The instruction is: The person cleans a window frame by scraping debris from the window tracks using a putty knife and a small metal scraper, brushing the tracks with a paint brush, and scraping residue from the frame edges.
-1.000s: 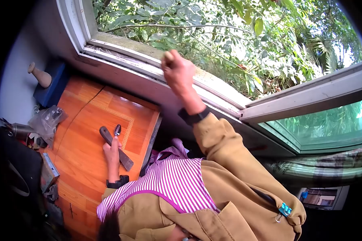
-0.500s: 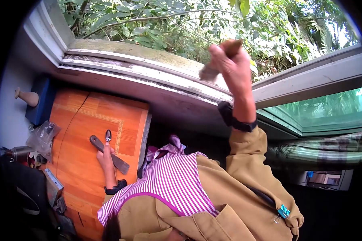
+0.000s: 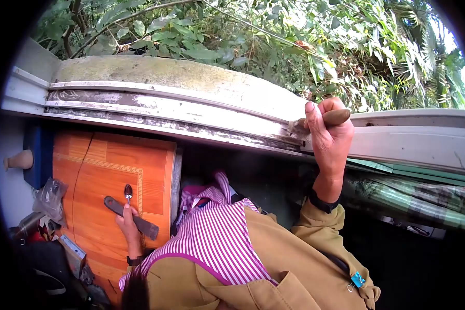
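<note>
Right hand, closed round a wooden-handled brush, has lowered its tip to the far window track; left hand grips scraper and spoon.

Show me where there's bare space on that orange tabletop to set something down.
The tabletop looks bare between the dark line and the spoon, and between the patterned border and the right edge. It's crowded around the left hand and scraper, and along the left side, by the plastic bag.
</note>
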`<action>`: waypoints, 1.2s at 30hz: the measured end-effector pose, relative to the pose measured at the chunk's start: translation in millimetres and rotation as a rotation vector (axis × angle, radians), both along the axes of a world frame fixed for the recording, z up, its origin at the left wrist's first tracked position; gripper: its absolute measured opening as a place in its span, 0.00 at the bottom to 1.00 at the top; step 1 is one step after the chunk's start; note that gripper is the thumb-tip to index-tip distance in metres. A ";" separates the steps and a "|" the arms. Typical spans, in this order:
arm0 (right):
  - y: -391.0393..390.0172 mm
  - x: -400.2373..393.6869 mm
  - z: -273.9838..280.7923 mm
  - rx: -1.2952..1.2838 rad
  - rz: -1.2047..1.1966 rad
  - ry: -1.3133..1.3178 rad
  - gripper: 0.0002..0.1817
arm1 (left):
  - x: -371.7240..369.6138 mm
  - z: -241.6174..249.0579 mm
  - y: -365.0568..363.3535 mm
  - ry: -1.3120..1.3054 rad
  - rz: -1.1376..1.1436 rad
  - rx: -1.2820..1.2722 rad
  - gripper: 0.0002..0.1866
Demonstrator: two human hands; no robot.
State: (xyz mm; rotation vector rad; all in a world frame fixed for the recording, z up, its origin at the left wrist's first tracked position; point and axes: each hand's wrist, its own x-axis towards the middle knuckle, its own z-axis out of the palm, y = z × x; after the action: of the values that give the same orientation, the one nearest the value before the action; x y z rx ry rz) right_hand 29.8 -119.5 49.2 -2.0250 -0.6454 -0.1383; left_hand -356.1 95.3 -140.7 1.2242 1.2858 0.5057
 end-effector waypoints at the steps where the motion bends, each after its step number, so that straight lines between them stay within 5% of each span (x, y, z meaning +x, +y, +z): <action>1: 2.2 1.3 -2.1 -0.003 0.004 0.003 0.16 | -0.8 -1.5 -0.2 0.000 0.021 -0.018 0.19; 6: 25.3 5.5 -2.1 -0.287 -0.100 0.175 0.16 | 2.6 4.7 0.7 0.008 0.060 -0.073 0.18; 9: 41.9 3.7 -15.1 -0.456 0.053 0.078 0.14 | -3.4 -1.9 4.2 0.057 -0.016 -0.029 0.19; 19: 111.3 -45.7 -13.8 0.204 0.346 -0.134 0.12 | -0.1 0.1 2.4 0.018 0.025 -0.033 0.18; 26: 32.7 1.8 37.1 -0.359 0.029 -0.063 0.12 | 2.3 2.7 1.4 0.017 0.028 -0.054 0.18; 30: 35.0 18.6 -14.0 -0.733 0.071 -0.029 0.15 | -1.4 -2.2 1.2 0.025 0.012 -0.044 0.19; 33: 33.1 13.0 6.0 -0.346 0.045 0.088 0.14 | -1.9 -0.8 1.8 -0.002 -0.001 -0.067 0.19; 36: 28.8 10.2 12.2 -0.491 0.000 -0.019 0.13 | -2.5 0.0 1.4 -0.006 -0.018 -0.045 0.16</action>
State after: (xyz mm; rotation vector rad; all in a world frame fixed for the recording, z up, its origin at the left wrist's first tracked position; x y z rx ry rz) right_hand 40.0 -90.7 61.4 -2.4958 -0.7444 0.0047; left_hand -358.6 96.7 -140.6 1.1953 1.2740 0.4649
